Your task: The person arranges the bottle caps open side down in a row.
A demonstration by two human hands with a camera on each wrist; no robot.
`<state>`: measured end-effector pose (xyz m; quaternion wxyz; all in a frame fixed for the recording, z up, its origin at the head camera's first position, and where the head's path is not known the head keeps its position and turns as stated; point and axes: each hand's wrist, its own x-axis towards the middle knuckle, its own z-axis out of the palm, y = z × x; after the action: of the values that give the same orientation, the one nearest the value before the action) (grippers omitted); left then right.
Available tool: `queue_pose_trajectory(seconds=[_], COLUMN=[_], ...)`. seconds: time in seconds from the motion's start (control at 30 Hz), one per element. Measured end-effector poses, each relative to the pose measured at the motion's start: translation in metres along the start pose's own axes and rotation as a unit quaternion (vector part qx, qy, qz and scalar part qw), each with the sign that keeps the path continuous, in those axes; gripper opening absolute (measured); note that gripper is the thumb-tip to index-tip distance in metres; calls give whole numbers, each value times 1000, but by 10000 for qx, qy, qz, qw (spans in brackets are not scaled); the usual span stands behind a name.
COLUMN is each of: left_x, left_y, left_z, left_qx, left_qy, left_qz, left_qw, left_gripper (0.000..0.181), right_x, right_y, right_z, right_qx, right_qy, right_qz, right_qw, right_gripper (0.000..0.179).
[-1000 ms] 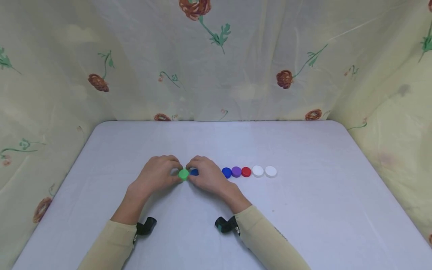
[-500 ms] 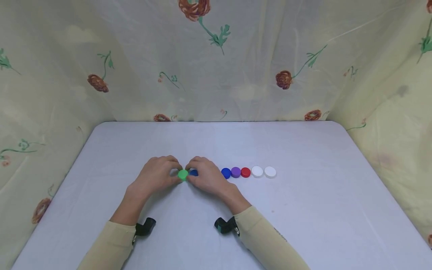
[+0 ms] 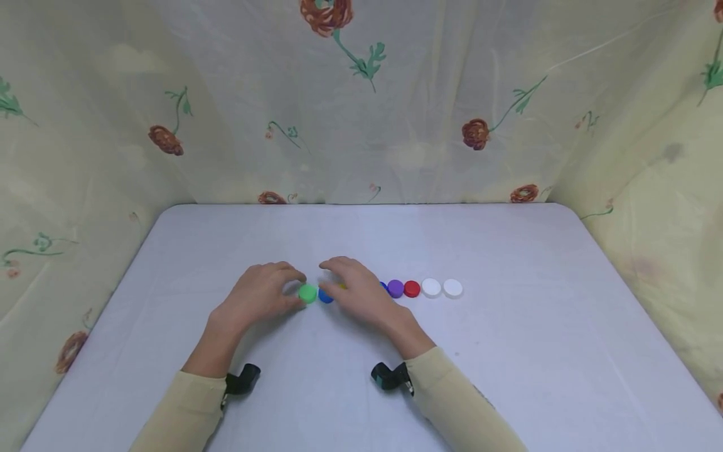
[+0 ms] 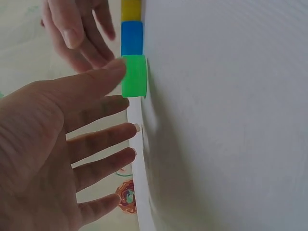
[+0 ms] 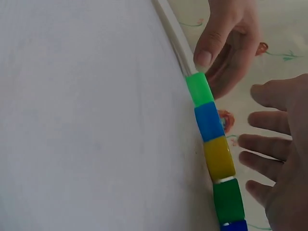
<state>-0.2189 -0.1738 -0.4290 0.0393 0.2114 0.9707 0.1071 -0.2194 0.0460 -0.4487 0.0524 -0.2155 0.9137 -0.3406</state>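
Observation:
A row of round plastic caps lies across the white table. My left hand (image 3: pixel 262 289) is at its left end, thumb and forefinger apart on either side of the light green cap (image 3: pixel 307 293). In the left wrist view the other left fingers reach out nearly straight. My right hand (image 3: pixel 361 290) hovers over the row with its fingers spread, holding nothing. Beside the light green cap sits a blue cap (image 3: pixel 326 295). A yellow cap (image 5: pixel 219 158) and a dark green cap (image 5: pixel 229 200) follow, mostly hidden by the right hand in the head view.
Farther right in the row are a dark blue cap (image 5: pixel 234 225), a purple cap (image 3: pixel 395 289), a red cap (image 3: pixel 412 289) and two white caps (image 3: pixel 431 288). A flower-patterned curtain (image 3: pixel 395 144) surrounds the table's back and sides.
My right hand has come away from the left end of the row, moving right and spreading its fingers, which uncovers the blue cap. The left fingers have loosened slightly beside the light green cap.

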Motion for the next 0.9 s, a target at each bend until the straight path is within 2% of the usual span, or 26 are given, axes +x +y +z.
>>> queue_pose_trajectory(seconds=[0.27, 0.47, 0.6, 0.7, 0.9], left_x=[2, 1, -4, -8, -11], left_y=[3, 3, -1, -3, -3], left_z=[-2, -3, -3, -3, -3], left_qx=[-132, 2, -139, -231, -135], left_qy=[378, 336, 351, 422, 644], left_qz=[133, -254, -456, -581, -653], left_qw=[9991, 9991, 9982, 9972, 9957], left_gripper=[58, 81, 89, 91, 95], right_x=[-10, -17, -21, -23, -29], right_y=[13, 22, 27, 29, 32], right_z=[-16, -22, -26, -31, -49], right_qx=[-419, -942, -1307, -1541, -1807], right_qy=[579, 753, 885, 902, 1007], right_qz=[-72, -289, -352, -233, 29], right_qw=[9974, 9923, 9868, 9836, 9784], right_gripper=[58, 63, 66, 70, 77])
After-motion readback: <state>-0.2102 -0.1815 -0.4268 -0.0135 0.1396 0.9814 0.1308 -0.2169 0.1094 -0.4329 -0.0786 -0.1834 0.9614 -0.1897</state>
